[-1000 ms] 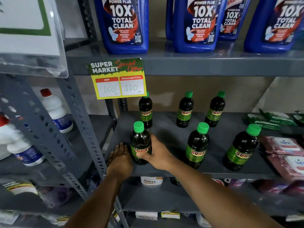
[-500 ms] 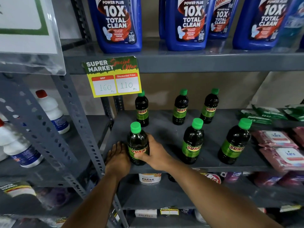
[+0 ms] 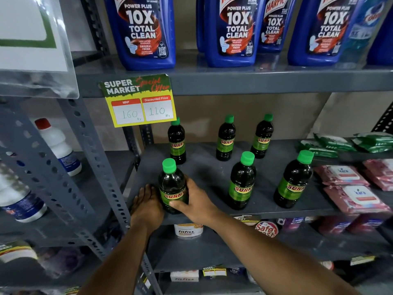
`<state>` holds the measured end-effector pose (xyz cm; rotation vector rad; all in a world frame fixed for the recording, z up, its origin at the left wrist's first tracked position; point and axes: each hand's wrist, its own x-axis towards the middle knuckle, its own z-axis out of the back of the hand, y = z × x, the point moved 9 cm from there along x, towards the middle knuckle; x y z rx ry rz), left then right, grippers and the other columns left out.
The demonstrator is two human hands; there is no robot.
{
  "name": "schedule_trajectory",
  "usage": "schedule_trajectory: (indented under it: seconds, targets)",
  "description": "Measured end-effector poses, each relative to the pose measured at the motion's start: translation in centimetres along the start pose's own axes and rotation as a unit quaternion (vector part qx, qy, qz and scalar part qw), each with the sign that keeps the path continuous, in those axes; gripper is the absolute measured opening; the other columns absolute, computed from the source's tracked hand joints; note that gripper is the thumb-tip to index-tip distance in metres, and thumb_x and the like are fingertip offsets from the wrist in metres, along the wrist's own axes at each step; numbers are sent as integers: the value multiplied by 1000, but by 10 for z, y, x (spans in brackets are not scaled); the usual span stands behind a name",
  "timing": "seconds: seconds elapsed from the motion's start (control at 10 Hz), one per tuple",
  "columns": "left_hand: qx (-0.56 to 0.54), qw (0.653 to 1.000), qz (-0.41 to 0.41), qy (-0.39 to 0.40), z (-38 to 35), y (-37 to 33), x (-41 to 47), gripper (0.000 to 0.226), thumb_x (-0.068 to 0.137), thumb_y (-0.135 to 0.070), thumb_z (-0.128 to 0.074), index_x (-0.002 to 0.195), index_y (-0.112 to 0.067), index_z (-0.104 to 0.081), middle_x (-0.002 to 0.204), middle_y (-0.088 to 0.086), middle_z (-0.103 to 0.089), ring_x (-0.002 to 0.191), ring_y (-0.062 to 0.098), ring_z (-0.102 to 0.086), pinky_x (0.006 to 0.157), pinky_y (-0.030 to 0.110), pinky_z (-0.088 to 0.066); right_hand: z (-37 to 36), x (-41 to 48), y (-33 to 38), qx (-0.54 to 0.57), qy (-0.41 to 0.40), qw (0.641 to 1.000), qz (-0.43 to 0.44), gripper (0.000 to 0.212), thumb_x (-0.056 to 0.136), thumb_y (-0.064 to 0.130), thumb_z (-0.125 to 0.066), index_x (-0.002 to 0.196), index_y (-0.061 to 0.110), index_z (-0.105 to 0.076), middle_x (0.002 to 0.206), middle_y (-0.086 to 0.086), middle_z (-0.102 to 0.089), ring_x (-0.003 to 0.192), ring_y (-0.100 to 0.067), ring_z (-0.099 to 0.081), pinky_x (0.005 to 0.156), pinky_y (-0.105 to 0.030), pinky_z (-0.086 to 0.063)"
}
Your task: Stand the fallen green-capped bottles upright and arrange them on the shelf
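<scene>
Several dark bottles with green caps and green "SUNNY" labels stand upright on the grey shelf (image 3: pixel 204 167), in a front row and a back row. The front-left bottle (image 3: pixel 171 184) stands near the shelf's front edge. My right hand (image 3: pixel 194 204) wraps its lower body from the right. My left hand (image 3: pixel 147 204) rests flat on the shelf against the bottle's left side. Front-row bottles stand at centre (image 3: pixel 242 182) and right (image 3: pixel 294 180). Back-row bottles stand at left (image 3: pixel 177 141), centre (image 3: pixel 225 138) and right (image 3: pixel 262 137).
Pink wipe packs (image 3: pixel 353 192) and green packs (image 3: pixel 331 143) fill the shelf's right end. Blue cleaner jugs (image 3: pixel 144 33) line the shelf above, where a yellow price tag (image 3: pixel 140 103) hangs. White red-capped bottles (image 3: pixel 57 145) stand in the left bay behind a perforated upright (image 3: pixel 97 167).
The view has shifted slightly. Both hands stay on the front-left bottle, with my left hand pressed closer against its side.
</scene>
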<state>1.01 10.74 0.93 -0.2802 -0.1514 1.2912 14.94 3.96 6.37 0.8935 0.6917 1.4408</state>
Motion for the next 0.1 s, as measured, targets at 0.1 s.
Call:
schedule_trajectory:
  seconds: [0.1]
  targets:
    - [4,1000,-8,-25,2,-2,1,64,95,-22,-32,152,-8,-8,162,13,-7,149,30,-3,122,43,-6,6,-1,7,-2,-28,999,28,73,81,30,-75,142,20,-38,135,-3,-58,124,-17,-53,102,-32,-43]
